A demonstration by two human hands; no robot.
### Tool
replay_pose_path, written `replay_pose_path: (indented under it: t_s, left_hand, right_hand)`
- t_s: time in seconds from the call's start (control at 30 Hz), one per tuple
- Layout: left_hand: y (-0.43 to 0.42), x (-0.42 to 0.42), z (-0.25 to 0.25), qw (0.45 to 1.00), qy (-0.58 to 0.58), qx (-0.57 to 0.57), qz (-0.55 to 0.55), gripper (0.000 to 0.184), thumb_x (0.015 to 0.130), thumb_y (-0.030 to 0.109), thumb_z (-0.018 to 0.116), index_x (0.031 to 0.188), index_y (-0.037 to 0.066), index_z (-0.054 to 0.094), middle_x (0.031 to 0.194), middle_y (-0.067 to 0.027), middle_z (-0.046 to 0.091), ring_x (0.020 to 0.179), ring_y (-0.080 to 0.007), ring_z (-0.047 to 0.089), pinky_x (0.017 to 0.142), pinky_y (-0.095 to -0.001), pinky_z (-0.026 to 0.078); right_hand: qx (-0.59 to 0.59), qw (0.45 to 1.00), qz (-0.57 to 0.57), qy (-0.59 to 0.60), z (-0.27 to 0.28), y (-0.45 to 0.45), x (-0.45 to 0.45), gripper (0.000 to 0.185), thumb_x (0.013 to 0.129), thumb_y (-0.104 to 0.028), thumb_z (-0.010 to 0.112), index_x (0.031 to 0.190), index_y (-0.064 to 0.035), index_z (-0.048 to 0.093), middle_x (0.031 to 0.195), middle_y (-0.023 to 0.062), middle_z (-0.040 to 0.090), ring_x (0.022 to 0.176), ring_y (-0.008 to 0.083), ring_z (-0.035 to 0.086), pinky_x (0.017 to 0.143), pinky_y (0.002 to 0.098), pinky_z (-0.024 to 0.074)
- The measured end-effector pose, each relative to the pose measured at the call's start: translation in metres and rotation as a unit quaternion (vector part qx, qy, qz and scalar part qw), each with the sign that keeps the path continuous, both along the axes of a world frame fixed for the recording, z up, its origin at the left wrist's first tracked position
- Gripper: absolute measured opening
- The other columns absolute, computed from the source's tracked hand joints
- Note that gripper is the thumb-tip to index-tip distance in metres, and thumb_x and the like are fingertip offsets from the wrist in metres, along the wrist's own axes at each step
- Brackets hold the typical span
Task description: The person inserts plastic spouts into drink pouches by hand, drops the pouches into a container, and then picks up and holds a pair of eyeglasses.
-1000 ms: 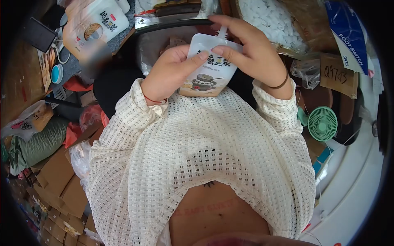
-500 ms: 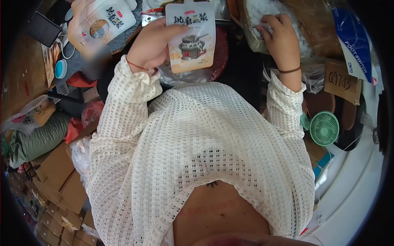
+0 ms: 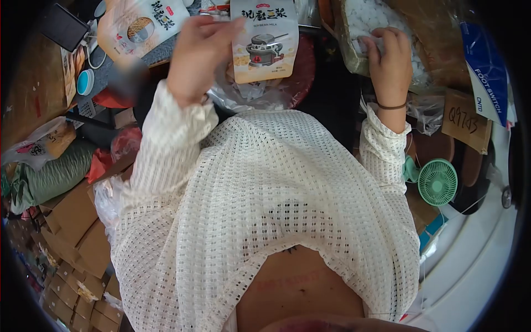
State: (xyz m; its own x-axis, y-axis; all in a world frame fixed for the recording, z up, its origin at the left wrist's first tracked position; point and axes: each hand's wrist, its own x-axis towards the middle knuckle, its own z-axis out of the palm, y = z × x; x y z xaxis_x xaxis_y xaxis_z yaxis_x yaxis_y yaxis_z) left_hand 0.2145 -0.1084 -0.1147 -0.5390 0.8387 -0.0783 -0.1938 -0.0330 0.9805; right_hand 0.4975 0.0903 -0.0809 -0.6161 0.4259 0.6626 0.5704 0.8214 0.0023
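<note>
My left hand is smeared by motion at the left edge of a soybean milk pouch. Its fingertips overlap the pouch's upper left side, but whether they grip it is unclear. The pouch is white and orange, with a stone mill printed on it, and its top runs out of view. My right hand is over a tray filled with small white packets. Its thumb and fingers are closed on a small white packet.
Below the pouch sits a red basin lined with clear plastic. Another pouch lies at upper left near a dark phone-like device. At right are a green fan, a marked cardboard piece and a blue-and-white foot switch box.
The pouch sits slightly higher and further right in view. My left hand has shifted left across it, its thumb no longer lying well over the front. My right fingers have closed on a packet.
</note>
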Motion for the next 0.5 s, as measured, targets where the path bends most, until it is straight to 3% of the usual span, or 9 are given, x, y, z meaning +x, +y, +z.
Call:
replay_pose_path:
  t_s: [0.03, 0.07, 0.1, 0.17, 0.23, 0.33, 0.37, 0.47, 0.5]
  left_hand:
    - [-0.014, -0.002, 0.004, 0.989, 0.122, 0.017, 0.077, 0.065, 0.092, 0.026, 0.076, 0.138, -0.005, 0.044, 0.122, -0.0202, 0.064, 0.102, -0.0234, 0.067, 0.093, -0.0388, 0.054]
    - [-0.023, -0.012, 0.014, 0.93, 0.316, -0.034, 0.185, 0.078, 0.085, 0.026, 0.082, 0.14, -0.007, 0.039, 0.125, -0.0263, 0.06, 0.1, -0.0285, 0.067, 0.091, -0.0399, 0.053]
    - [-0.031, -0.032, 0.01, 0.79, 0.56, -0.066, 0.239, 0.074, 0.085, 0.022, 0.081, 0.141, -0.006, 0.04, 0.129, -0.0277, 0.057, 0.102, -0.034, 0.066, 0.092, -0.0421, 0.052]
    - [-0.045, -0.048, 0.002, 0.575, 0.784, -0.11, 0.204, 0.067, 0.086, 0.014, 0.076, 0.142, -0.002, 0.043, 0.132, -0.0283, 0.056, 0.106, -0.0414, 0.064, 0.095, -0.0454, 0.05]
    - [-0.066, -0.041, -0.005, 0.545, 0.823, -0.145, 0.067, 0.058, 0.088, 0.009, 0.07, 0.142, 0.001, 0.047, 0.129, -0.0269, 0.059, 0.109, -0.0454, 0.062, 0.097, -0.0477, 0.048]
    - [-0.081, -0.047, -0.006, 0.743, 0.659, -0.104, 0.05, 0.044, 0.092, 0.007, 0.065, 0.135, 0.005, 0.057, 0.124, -0.0223, 0.065, 0.11, -0.0441, 0.062, 0.097, -0.0455, 0.049]
    - [-0.078, -0.047, -0.007, 0.761, 0.633, -0.081, 0.117, 0.031, 0.095, 0.006, 0.062, 0.126, 0.002, 0.064, 0.112, -0.0158, 0.072, 0.101, -0.03, 0.068, 0.092, -0.036, 0.051]
    - [-0.075, -0.033, 0.006, 0.972, 0.229, -0.029, 0.038, 0.021, 0.098, 0.006, 0.062, 0.116, 0.001, 0.069, 0.107, -0.0066, 0.072, 0.092, -0.0139, 0.065, 0.085, -0.0265, 0.05]
    - [-0.069, -0.02, 0.015, 0.979, 0.198, -0.036, 0.01, 0.018, 0.1, 0.009, 0.061, 0.112, -0.002, 0.07, 0.1, -0.0007, 0.07, 0.09, -0.0048, 0.059, 0.082, -0.0216, 0.048]
  right_hand:
    - [-0.04, 0.999, -0.02, 0.025, 0.003, -0.003, 0.0, 0.023, 0.085, -0.02, 0.078, 0.099, -0.006, 0.067, 0.094, 0.0107, 0.065, 0.081, 0.0315, 0.064, 0.069, 0.0401, 0.0518]
    - [-0.08, 0.995, -0.042, 0.05, 0.006, -0.009, 0.001, 0.023, 0.086, -0.02, 0.078, 0.1, -0.0049, 0.067, 0.092, 0.0112, 0.066, 0.08, 0.0309, 0.064, 0.069, 0.0391, 0.0516]
    - [-0.122, 0.988, -0.065, 0.073, 0.008, -0.014, 0.003, 0.023, 0.087, -0.019, 0.077, 0.1, -0.0038, 0.066, 0.091, 0.0117, 0.067, 0.079, 0.0303, 0.064, 0.07, 0.0381, 0.0514]
    - [-0.123, 0.983, -0.028, 0.132, 0.009, -0.011, 0.007, 0.022, 0.089, -0.018, 0.076, 0.1, -0.0027, 0.066, 0.088, 0.0121, 0.067, 0.077, 0.0289, 0.065, 0.07, 0.0366, 0.0512]
    - [-0.121, 0.979, 0.008, 0.166, 0.014, -0.008, 0.009, 0.017, 0.091, -0.015, 0.074, 0.102, -0.0036, 0.067, 0.09, 0.0109, 0.069, 0.079, 0.0261, 0.066, 0.07, 0.0345, 0.0512]
    - [-0.153, 0.973, 0.07, 0.156, 0.024, -0.025, 0.002, 0.017, 0.098, -0.009, 0.065, 0.114, -0.0016, 0.066, 0.102, 0.0111, 0.07, 0.09, 0.02, 0.066, 0.082, 0.0305, 0.0516]
    - [-0.119, 0.981, 0.094, 0.118, 0.03, -0.031, -0.005, 0.015, 0.097, -0.006, 0.065, 0.112, -0.0021, 0.068, 0.102, 0.0099, 0.07, 0.09, 0.0192, 0.066, 0.081, 0.03, 0.0514]
    - [-0.27, 0.94, 0.185, 0.099, 0.028, -0.055, -0.022, 0.015, 0.096, -0.005, 0.066, 0.11, -0.0029, 0.069, 0.101, 0.0093, 0.07, 0.089, 0.0181, 0.065, 0.08, 0.029, 0.0509]
    - [-0.256, 0.935, 0.233, 0.078, 0.025, -0.062, -0.032, 0.014, 0.094, -0.007, 0.067, 0.107, -0.0046, 0.07, 0.093, 0.0091, 0.068, 0.084, 0.0209, 0.065, 0.074, 0.0304, 0.0509]
